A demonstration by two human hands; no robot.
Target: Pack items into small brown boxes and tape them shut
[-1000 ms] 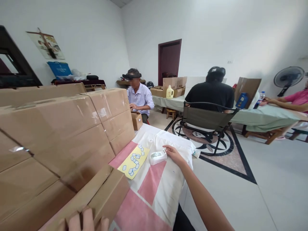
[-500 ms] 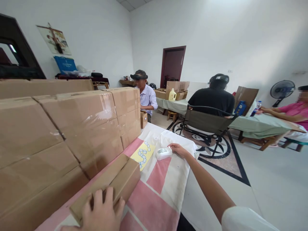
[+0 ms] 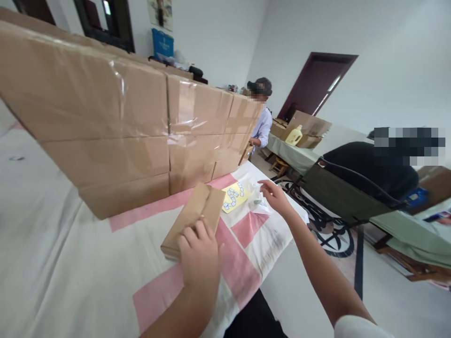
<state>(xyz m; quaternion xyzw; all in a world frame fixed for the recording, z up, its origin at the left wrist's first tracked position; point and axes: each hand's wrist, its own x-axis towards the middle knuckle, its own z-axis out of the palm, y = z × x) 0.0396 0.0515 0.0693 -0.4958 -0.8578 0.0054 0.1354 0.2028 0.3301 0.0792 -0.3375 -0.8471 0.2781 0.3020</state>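
Note:
My left hand (image 3: 199, 251) rests on the near end of a flat brown cardboard box (image 3: 193, 217), fingers curled over its edge. The box lies on a white and pink cloth (image 3: 88, 277) covering the table. My right hand (image 3: 276, 197) reaches out to the far edge of the table, its fingers closed around a small white device (image 3: 260, 204) that it mostly hides. A yellow sheet with small white labels (image 3: 234, 196) lies between the box and the device.
A wall of taped cardboard cartons (image 3: 123, 122) stands along the back of the table. A person in a light shirt (image 3: 261, 123) sits beyond it. A folding chair (image 3: 347, 199) with a person in black stands at right. A yellow bottle (image 3: 294, 136) is on a green-covered table.
The view has swung left and down. My left hand has slid the flat box toward me on the cloth. My right hand stays at the white device.

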